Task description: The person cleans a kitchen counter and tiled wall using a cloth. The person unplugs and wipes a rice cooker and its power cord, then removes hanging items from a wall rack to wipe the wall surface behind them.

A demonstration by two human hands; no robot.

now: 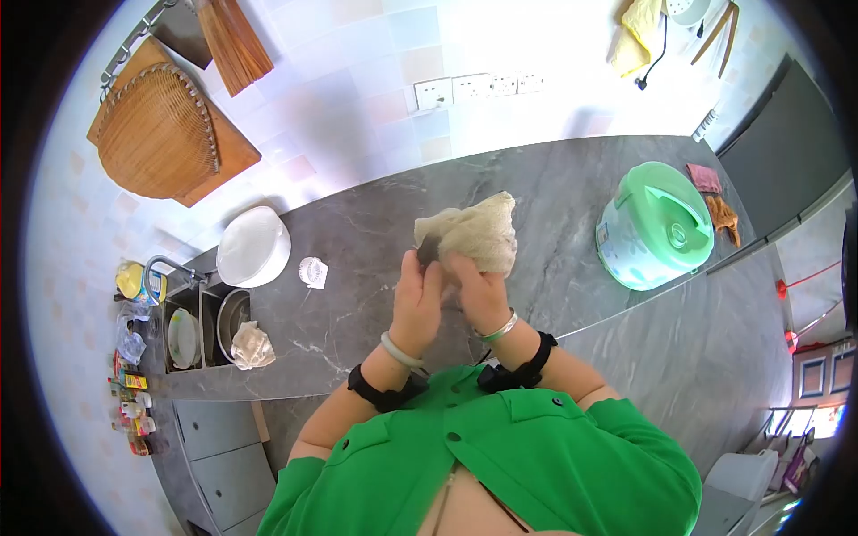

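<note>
1. Head view: L hand (416,297) and R hand (480,293) meet at a beige cloth (483,237), bunched above the worktop (362,259); contact w/ the surface can't be told.
2. L hand: fingers appear to grasp the cloth's lower L edge, next to a dark patch (429,249) (fold or separate obj., unclear).
3. R hand: grasping the lower R part; fingertips partly hidden.
4. Surroundings: green-lidded tub (657,223) well to R; small white item (312,272) and white basin (255,246) to L.
5. Poss. faults (judged): (a) uneven pinch, i.e. one edge slips and cloth sags; (b) dark patch, if loose, drops out as fingers shift; (c) wide L swing, e.g. loose cloth brushing small white item.
</note>
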